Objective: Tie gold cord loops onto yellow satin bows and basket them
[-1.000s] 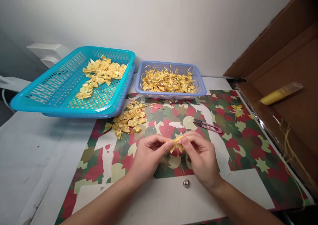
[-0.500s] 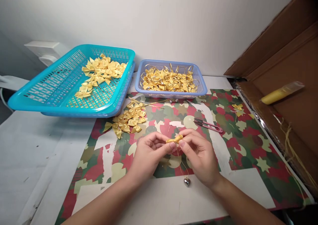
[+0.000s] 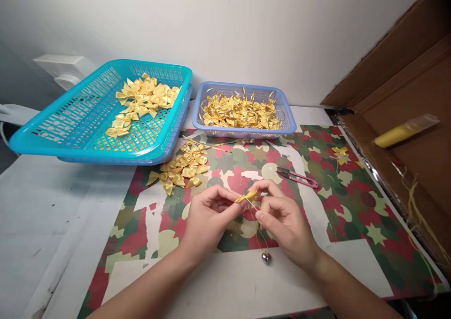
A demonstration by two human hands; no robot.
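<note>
Pinching a small bow (image 3: 246,196) of shiny yellow ribbon with thumb and fingers, the left hand (image 3: 211,221) keeps it above the middle of the patterned sheet (image 3: 225,239). The right hand (image 3: 289,226), its fingers bent, grips a thin, straight needle (image 3: 252,205) that meets the bow. Below, fine thread (image 3: 259,238) leads to a smooth, silvery, heart-like pendant (image 3: 266,258) on the near side. Farther left, glossy bows (image 3: 185,168) lie in a loose pile; to the right are pink-handled snips (image 3: 299,177).
</note>
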